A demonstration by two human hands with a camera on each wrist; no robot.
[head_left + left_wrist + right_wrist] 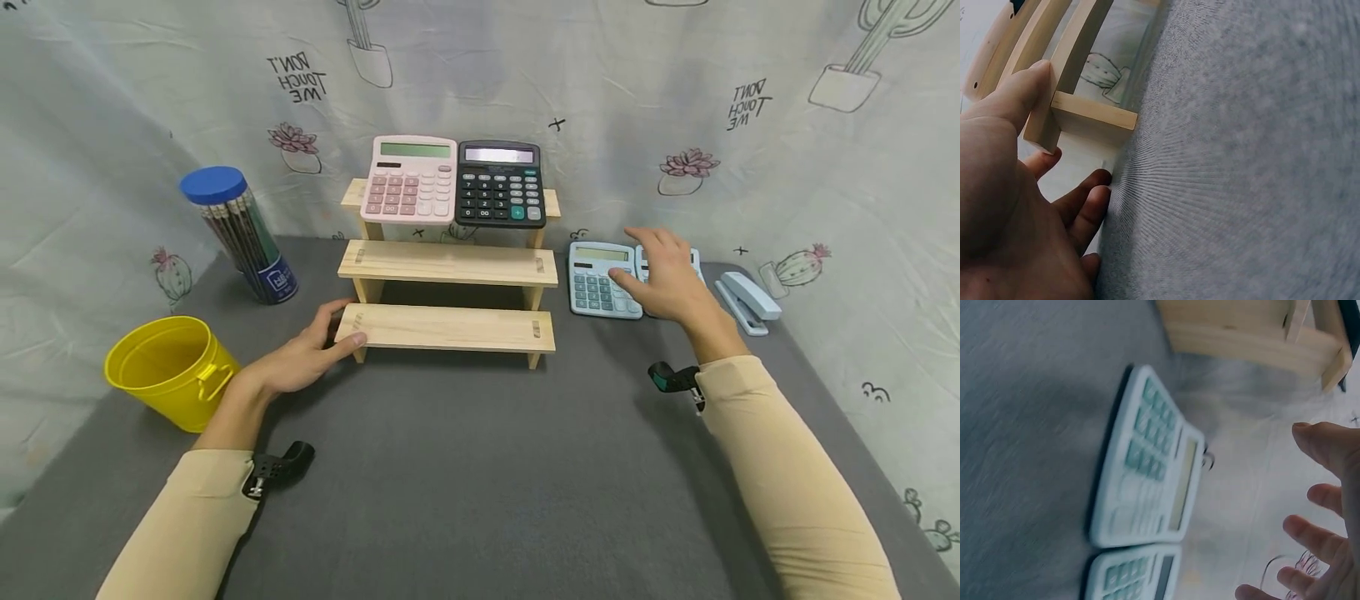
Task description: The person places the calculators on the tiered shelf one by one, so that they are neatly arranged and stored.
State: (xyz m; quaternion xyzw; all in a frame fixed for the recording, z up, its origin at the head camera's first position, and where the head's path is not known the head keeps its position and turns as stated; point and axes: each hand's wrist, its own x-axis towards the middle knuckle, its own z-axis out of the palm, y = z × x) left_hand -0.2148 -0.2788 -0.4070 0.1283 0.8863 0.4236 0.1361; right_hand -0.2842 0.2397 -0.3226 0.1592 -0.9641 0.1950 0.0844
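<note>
A three-tier wooden stand is on the grey table. My left hand grips the left end of its lowest step, thumb on the top and index fingertip at the end; the other fingers extend beside it. On the top tier a pink calculator and a black calculator lean side by side. Over two light blue calculators on the right, my right hand hovers with fingers spread, holding nothing. The left one of the pair shows fully, while the right one is partly hidden by the hand in the head view.
At the right edge lies a light blue stapler. A yellow bucket stands on the left, beside my left forearm. Behind it is a clear tube of pencils with a blue lid. A patterned curtain hangs behind the table.
</note>
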